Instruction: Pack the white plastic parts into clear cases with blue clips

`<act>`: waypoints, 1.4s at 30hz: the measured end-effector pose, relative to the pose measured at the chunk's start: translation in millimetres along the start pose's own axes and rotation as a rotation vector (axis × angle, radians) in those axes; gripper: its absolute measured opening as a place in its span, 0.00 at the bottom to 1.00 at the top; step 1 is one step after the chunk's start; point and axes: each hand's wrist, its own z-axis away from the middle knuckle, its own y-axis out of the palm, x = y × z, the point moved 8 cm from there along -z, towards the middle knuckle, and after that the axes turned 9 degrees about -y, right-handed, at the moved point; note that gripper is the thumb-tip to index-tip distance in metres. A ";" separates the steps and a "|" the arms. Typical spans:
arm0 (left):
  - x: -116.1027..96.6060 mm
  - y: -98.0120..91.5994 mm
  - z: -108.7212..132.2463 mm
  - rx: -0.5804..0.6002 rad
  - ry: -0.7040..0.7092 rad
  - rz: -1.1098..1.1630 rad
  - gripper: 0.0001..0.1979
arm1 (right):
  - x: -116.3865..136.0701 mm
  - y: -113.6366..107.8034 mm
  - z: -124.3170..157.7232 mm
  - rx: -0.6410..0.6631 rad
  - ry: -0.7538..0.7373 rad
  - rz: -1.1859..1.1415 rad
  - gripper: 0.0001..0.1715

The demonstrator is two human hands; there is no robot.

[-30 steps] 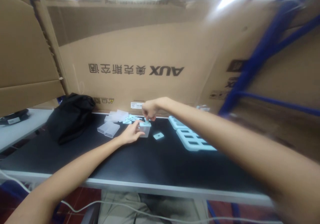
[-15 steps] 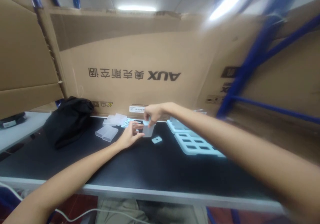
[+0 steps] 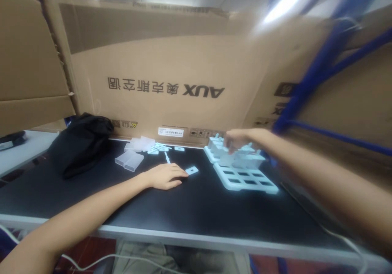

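Note:
My left hand [image 3: 166, 177] lies palm down on the black table, fingers stretched out. Its fingertips touch the edge of a flat light-blue lid [image 3: 192, 170] with a small hole. My right hand [image 3: 237, 140], smeared by motion, is over the light-blue rack [image 3: 225, 179], fingers pointing down and closed round the top of a translucent plastic box [image 3: 226, 159]. Several similar boxes [image 3: 251, 160] with light-blue tops and upright handles stand in the rack's back part, some hidden behind the hand. The front part of the rack shows rows of rectangular openings.
Translucent empty boxes [image 3: 130, 160] lie at the left, beside a pile of light-blue pieces [image 3: 157, 148]. One thin light-blue stick [image 3: 167, 157] lies nearer me. A black cloth bag [image 3: 81, 145] sits far left. A large cardboard box [image 3: 153, 61] closes off the back; blue shelf posts [image 3: 309, 78] stand right.
My right hand has moved right to the rack with the box. My left hand has let go of the box and come down to the table beside the lid.

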 end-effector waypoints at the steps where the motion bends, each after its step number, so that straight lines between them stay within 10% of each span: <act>1: 1.8 0.8 0.3 0.005 -0.017 -0.001 0.19 | 0.8 10.2 -3.0 0.056 -0.017 -0.003 0.14; 14: 9.3 3.2 -1.2 -0.017 -0.061 -0.012 0.15 | 0.9 26.1 1.8 0.185 -0.017 -0.103 0.24; 26: 8.1 5.1 -12.4 0.039 0.012 -0.119 0.23 | 22.3 20.7 14.3 0.247 0.096 -0.087 0.08; 34: 24.8 14.0 -18.6 0.009 -0.098 -0.228 0.26 | 78.3 -15.1 -16.9 -0.090 0.031 0.281 0.16; 38: 37.5 -11.5 -14.1 -0.081 -0.178 -0.365 0.28 | 140.8 14.3 -53.6 -0.208 -0.167 0.299 0.21; 42: 86.1 -72.9 6.7 -0.259 -0.596 -0.526 0.23 | 173.8 58.0 -90.8 -0.160 -0.244 0.265 0.24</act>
